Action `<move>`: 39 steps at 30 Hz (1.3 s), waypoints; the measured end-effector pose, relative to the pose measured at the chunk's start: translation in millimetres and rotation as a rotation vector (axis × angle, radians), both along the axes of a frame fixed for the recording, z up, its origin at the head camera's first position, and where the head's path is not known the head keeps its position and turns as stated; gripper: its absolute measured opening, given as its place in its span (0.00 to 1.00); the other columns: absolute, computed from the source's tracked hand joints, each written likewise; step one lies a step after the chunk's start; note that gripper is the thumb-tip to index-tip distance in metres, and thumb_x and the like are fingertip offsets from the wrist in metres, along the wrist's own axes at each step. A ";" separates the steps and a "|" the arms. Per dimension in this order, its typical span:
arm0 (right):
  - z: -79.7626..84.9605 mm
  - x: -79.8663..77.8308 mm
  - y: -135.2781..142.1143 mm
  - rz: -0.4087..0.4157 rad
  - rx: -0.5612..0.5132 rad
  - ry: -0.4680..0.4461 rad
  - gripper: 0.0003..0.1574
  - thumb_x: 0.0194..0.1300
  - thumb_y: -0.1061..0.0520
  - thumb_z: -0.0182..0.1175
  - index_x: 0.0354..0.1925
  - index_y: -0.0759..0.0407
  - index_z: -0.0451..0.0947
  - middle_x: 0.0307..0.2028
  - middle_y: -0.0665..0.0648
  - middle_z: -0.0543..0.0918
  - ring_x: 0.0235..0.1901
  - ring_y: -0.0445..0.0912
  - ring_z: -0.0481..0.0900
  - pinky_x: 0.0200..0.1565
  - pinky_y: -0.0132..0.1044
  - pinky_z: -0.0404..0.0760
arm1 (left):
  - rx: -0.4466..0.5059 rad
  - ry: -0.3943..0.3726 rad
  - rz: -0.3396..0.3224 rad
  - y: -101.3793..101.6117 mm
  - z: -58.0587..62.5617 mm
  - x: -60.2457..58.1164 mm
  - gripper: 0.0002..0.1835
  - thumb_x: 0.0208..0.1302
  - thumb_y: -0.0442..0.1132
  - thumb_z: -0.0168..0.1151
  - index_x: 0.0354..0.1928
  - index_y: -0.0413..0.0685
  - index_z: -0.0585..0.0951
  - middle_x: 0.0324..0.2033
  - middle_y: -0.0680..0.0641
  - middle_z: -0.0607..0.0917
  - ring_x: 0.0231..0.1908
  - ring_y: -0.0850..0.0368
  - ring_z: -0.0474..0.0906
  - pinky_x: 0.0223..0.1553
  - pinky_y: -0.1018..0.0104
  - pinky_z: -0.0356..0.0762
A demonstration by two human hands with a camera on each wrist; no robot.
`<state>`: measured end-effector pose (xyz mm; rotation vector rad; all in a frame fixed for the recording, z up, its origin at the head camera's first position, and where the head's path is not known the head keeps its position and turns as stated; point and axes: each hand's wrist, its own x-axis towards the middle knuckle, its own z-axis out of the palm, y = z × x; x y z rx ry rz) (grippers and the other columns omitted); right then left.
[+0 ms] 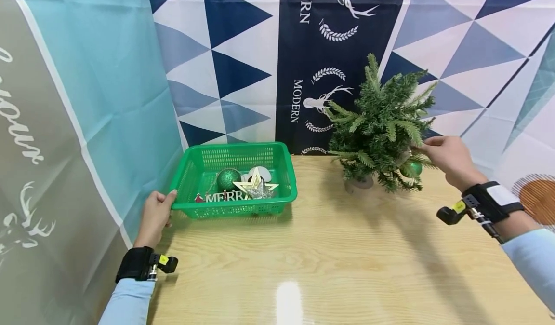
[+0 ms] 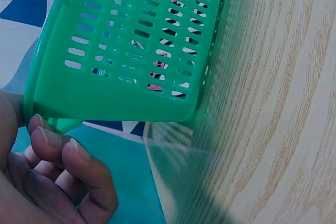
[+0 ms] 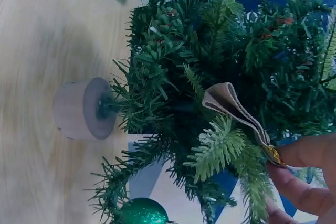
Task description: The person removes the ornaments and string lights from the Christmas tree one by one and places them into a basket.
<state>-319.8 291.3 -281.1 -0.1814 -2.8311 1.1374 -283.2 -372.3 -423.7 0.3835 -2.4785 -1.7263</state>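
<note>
My left hand [image 1: 153, 216] grips the rim of a green plastic basket [image 1: 199, 211] at its near left corner; the left wrist view shows curled fingers [image 2: 86, 163] below the rim. On the right, my right hand [image 1: 448, 158] is at the side of a small artificial Christmas tree [image 1: 381, 122]. Between its thumb and fingers it pinches a greyish fabric bow [image 3: 220, 97] by the gold middle, against the branches. A green glittery bauble [image 1: 411, 169] hangs low on the tree, just below that hand.
Inside the basket lie a green glitter ball [image 1: 228, 179], a gold star [image 1: 243, 185], a silver star [image 1: 260, 190], a MERRY letter sign [image 1: 225, 197] and a white round piece [image 1: 264, 173]. The tree stands on a round base [image 1: 359, 184] on the wooden table [image 1: 329, 257], before patterned cloth [image 1: 243, 74].
</note>
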 end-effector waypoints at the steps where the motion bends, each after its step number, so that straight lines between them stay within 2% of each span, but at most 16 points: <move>1: -0.3 2.4 0.2 -0.003 0.007 0.015 0.43 0.80 0.39 0.49 0.70 0.76 0.63 0.71 0.81 0.59 0.57 0.65 0.67 0.54 0.59 0.73 | 0.000 0.000 0.001 0.0 -0.4 0.0 0.24 0.80 0.59 0.50 0.39 0.45 0.59 0.26 0.47 0.68 0.17 0.57 0.62 0.24 0.59 0.71; 4: -1.0 11.3 0.9 -0.017 0.040 0.057 0.44 0.79 0.35 0.48 0.67 0.73 0.69 0.70 0.78 0.63 0.46 0.52 0.68 0.42 0.46 0.69 | -0.007 0.008 0.008 0.4 -1.9 -0.5 0.25 0.79 0.59 0.50 0.39 0.45 0.60 0.26 0.46 0.69 0.17 0.57 0.62 0.23 0.58 0.72; 8: 0.3 24.4 1.8 -0.037 0.073 0.119 0.43 0.77 0.32 0.51 0.64 0.69 0.73 0.67 0.74 0.69 0.41 0.41 0.67 0.39 0.39 0.67 | -0.012 0.015 0.007 -0.2 -0.9 -0.7 0.24 0.80 0.58 0.50 0.39 0.44 0.60 0.26 0.46 0.68 0.17 0.57 0.62 0.23 0.58 0.72; 11: 3.5 33.5 0.7 -0.027 0.047 0.140 0.44 0.75 0.31 0.54 0.63 0.68 0.74 0.60 0.62 0.75 0.45 0.38 0.67 0.49 0.47 0.73 | -0.013 0.005 0.016 -1.0 -0.7 -0.1 0.23 0.80 0.57 0.50 0.39 0.44 0.60 0.25 0.47 0.68 0.17 0.57 0.62 0.23 0.58 0.73; 13: 5.9 40.1 -0.2 -0.009 0.014 0.137 0.43 0.73 0.30 0.55 0.61 0.67 0.75 0.52 0.48 0.79 0.48 0.38 0.68 0.56 0.59 0.70 | -0.013 0.000 0.022 -1.5 -0.2 -0.1 0.23 0.80 0.57 0.50 0.39 0.45 0.60 0.26 0.46 0.68 0.17 0.57 0.62 0.23 0.59 0.73; 15: 7.8 47.2 -1.4 0.013 -0.017 0.125 0.42 0.73 0.30 0.57 0.59 0.66 0.77 0.45 0.35 0.77 0.48 0.35 0.68 0.59 0.67 0.66 | -0.019 0.000 0.024 -1.4 0.9 -0.7 0.23 0.80 0.57 0.50 0.39 0.45 0.60 0.26 0.46 0.68 0.17 0.57 0.63 0.23 0.59 0.73; 16: 8.5 50.9 -2.2 0.021 -0.027 0.122 0.41 0.72 0.31 0.58 0.59 0.65 0.78 0.42 0.29 0.76 0.47 0.33 0.67 0.60 0.67 0.65 | -0.022 0.000 0.022 -1.2 1.5 -1.2 0.23 0.80 0.57 0.50 0.39 0.45 0.60 0.26 0.46 0.68 0.17 0.57 0.63 0.23 0.59 0.73; 18: 9.4 57.6 -4.7 0.034 -0.024 0.123 0.38 0.72 0.32 0.59 0.57 0.63 0.80 0.39 0.23 0.76 0.46 0.30 0.69 0.57 0.58 0.69 | -0.021 -0.003 0.015 -0.5 2.4 -2.4 0.23 0.80 0.58 0.49 0.39 0.45 0.60 0.26 0.46 0.67 0.18 0.56 0.63 0.25 0.58 0.73; 22: 9.2 65.9 -16.4 0.091 0.002 0.142 0.34 0.73 0.35 0.61 0.56 0.63 0.82 0.41 0.24 0.78 0.46 0.30 0.71 0.50 0.41 0.68 | -0.009 -0.013 0.014 0.9 2.1 -2.6 0.23 0.80 0.58 0.49 0.39 0.45 0.59 0.25 0.46 0.64 0.18 0.56 0.62 0.25 0.58 0.72; 26: 8.2 67.9 -33.5 0.143 0.054 0.159 0.33 0.74 0.36 0.61 0.56 0.63 0.83 0.44 0.27 0.79 0.47 0.28 0.71 0.52 0.45 0.71 | -0.007 -0.016 0.029 1.5 0.7 -1.0 0.22 0.81 0.55 0.49 0.38 0.44 0.59 0.25 0.47 0.65 0.18 0.57 0.63 0.24 0.60 0.72; 29: 8.1 67.3 -45.7 0.158 0.091 0.164 0.32 0.74 0.37 0.62 0.55 0.62 0.84 0.50 0.42 0.85 0.44 0.29 0.73 0.48 0.42 0.73 | -0.009 -0.010 0.034 1.8 0.2 -0.8 0.22 0.81 0.55 0.49 0.38 0.44 0.59 0.26 0.46 0.67 0.18 0.57 0.63 0.23 0.62 0.72; 31: 8.9 66.9 -52.4 0.163 0.111 0.166 0.31 0.74 0.36 0.62 0.55 0.61 0.84 0.52 0.54 0.86 0.42 0.31 0.75 0.42 0.36 0.72 | -0.009 -0.006 0.035 1.7 0.0 -0.9 0.22 0.81 0.54 0.49 0.38 0.44 0.59 0.26 0.46 0.67 0.18 0.57 0.63 0.23 0.62 0.72; 33: 9.9 66.1 -58.6 0.169 0.106 0.165 0.31 0.73 0.36 0.62 0.54 0.61 0.84 0.52 0.62 0.86 0.36 0.34 0.75 0.36 0.36 0.72 | -0.013 -0.005 0.038 1.9 0.2 -1.0 0.22 0.81 0.55 0.49 0.38 0.45 0.59 0.26 0.46 0.66 0.18 0.57 0.63 0.23 0.62 0.72; 36: 11.0 65.3 -66.2 0.186 0.096 0.164 0.31 0.73 0.36 0.62 0.54 0.60 0.84 0.51 0.63 0.86 0.27 0.40 0.71 0.29 0.38 0.70 | -0.019 -0.013 0.041 2.3 0.6 -1.1 0.22 0.81 0.55 0.49 0.38 0.44 0.59 0.26 0.46 0.65 0.19 0.57 0.63 0.23 0.61 0.72; 38: 11.1 65.2 -71.1 0.205 0.084 0.166 0.30 0.73 0.37 0.63 0.55 0.60 0.84 0.50 0.64 0.86 0.26 0.41 0.71 0.29 0.37 0.70 | -0.021 -0.018 0.042 2.8 1.1 -1.1 0.22 0.81 0.55 0.49 0.38 0.44 0.60 0.26 0.46 0.66 0.19 0.56 0.63 0.24 0.60 0.73; 39: 11.0 65.5 -73.5 0.214 0.081 0.170 0.29 0.73 0.38 0.63 0.55 0.61 0.84 0.50 0.64 0.87 0.29 0.40 0.74 0.31 0.35 0.71 | -0.022 -0.019 0.042 3.0 1.3 -1.2 0.22 0.81 0.56 0.49 0.38 0.44 0.60 0.26 0.46 0.66 0.19 0.56 0.63 0.24 0.60 0.73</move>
